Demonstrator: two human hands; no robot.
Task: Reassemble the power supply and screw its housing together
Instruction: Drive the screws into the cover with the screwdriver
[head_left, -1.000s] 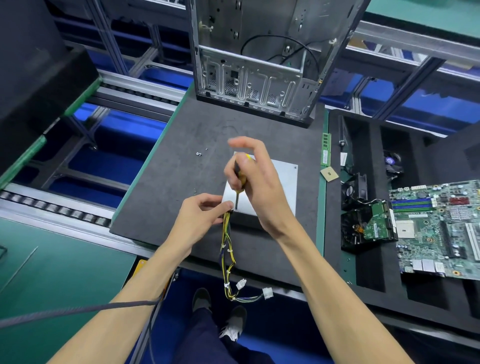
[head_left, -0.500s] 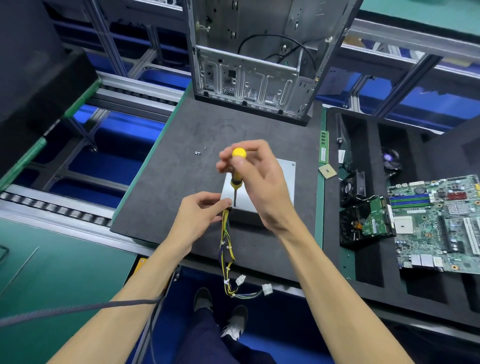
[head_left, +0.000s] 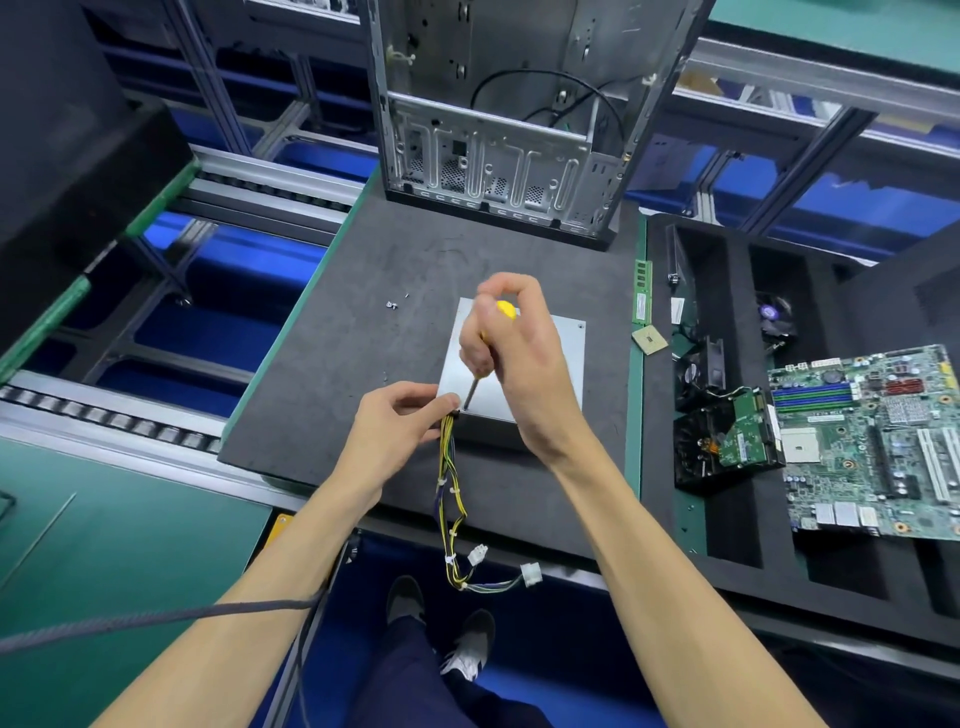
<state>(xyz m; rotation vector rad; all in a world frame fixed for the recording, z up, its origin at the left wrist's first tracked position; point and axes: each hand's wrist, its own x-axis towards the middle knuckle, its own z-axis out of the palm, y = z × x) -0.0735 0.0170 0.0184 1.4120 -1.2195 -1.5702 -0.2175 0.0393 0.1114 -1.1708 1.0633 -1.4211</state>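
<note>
Right hand (head_left: 511, 358) fingers curled round yellow-handled screwdriver (head_left: 488, 347), tip at near-left corner of flat grey metal power supply box (head_left: 563, 358) on table. Left hand (head_left: 397, 421) fingertips pinch that corner. Box likely rigid, weighty, smooth-topped; steady by edges, not soft yellow-black wire bundle (head_left: 451, 499).

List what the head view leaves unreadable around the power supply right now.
- Screw under the screwdriver tip: too small, crowded by the left hand fingertips.
- Screwdriver handle: mostly wrapped by the right hand.
- Power supply near-right corner: behind the right wrist.
- Loose screws on the mat: too small to count.
</note>
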